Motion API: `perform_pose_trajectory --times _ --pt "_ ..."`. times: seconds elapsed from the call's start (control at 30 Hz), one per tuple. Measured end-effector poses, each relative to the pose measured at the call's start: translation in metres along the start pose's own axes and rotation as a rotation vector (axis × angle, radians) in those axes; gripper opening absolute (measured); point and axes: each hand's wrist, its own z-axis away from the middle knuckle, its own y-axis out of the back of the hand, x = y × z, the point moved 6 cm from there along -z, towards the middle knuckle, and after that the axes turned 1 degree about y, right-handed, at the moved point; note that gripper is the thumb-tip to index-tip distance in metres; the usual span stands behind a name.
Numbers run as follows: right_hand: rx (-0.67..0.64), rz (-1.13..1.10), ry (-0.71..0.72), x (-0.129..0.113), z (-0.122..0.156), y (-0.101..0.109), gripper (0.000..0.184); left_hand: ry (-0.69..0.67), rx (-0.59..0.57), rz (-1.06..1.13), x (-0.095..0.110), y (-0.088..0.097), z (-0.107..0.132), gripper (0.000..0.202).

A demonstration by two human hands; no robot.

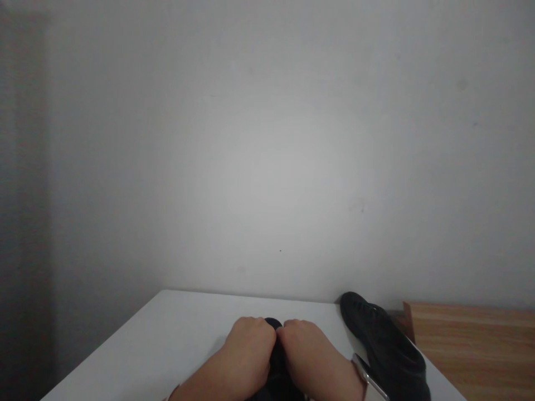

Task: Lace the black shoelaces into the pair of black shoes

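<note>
Between my two hands lies a black shoe (pixel 274 367), its rounded toe pointing at the wall and much of it covered by the hands. My left hand (pixel 249 348) is closed over its left side, knuckles up, with the fingertips tucked out of sight. Close against it, my right hand (pixel 307 353) is curled over the right side in the same way. What the fingers pinch is hidden. A second black shoe (pixel 378 340) with laces lies to the right of my right wrist, toe towards the wall.
The white table (pixel 175 328) reaches back to a pale grey wall (pixel 267 167). Beyond its right edge stands a wood-grain panel (pixel 476 351). A watch (pixel 368 376) is on my right wrist, near the second shoe.
</note>
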Motion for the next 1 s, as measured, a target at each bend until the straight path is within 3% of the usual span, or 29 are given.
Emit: perform_pose_trajectory --times 0.1,0.2,0.27,0.33,0.4,0.5,0.6,0.67,0.73,0.83,1.0 --pt "0.078 -0.049 0.044 0.005 0.002 0.007 0.031 -0.008 0.068 0.037 -0.001 0.006 -0.001 0.022" --pt "0.245 -0.265 0.094 0.011 0.008 0.031 0.015 -0.025 0.182 0.143 -0.007 0.024 0.000 0.017" --pt "0.316 -0.483 0.123 0.013 0.012 0.051 0.010 -0.050 0.321 0.354 -0.014 0.044 0.003 0.013" --pt "0.320 -0.722 0.149 0.014 0.013 0.068 0.010 -0.100 0.446 0.697 -0.021 0.062 0.007 0.015" --pt "0.381 -0.924 0.173 0.014 0.015 0.085 0.011 -0.148 0.493 1.026 -0.025 0.074 0.008 0.016" --pt "0.771 -1.078 0.203 0.025 0.028 0.113 0.010 -0.184 0.591 1.275 -0.025 0.086 0.012 0.012" --pt "1.211 -1.172 0.202 0.040 0.052 0.125 0.003 -0.189 0.871 1.298 -0.027 0.100 0.025 0.004" --pt "1.390 -1.216 0.200 0.047 0.064 0.127 0.005 -0.188 1.041 1.285 -0.032 0.106 0.036 0.001" --pt "1.469 -1.209 0.192 0.050 0.069 0.127 0.010 -0.207 1.134 1.309 -0.037 0.108 0.043 0.004" --pt "1.436 -1.155 0.177 0.046 0.067 0.125 0.010 -0.214 1.126 1.393 -0.044 0.106 0.043 0.006" --pt "1.209 -1.092 0.277 0.034 0.070 0.117 0.008 -0.160 0.822 1.585 -0.034 0.091 0.026 0.006"
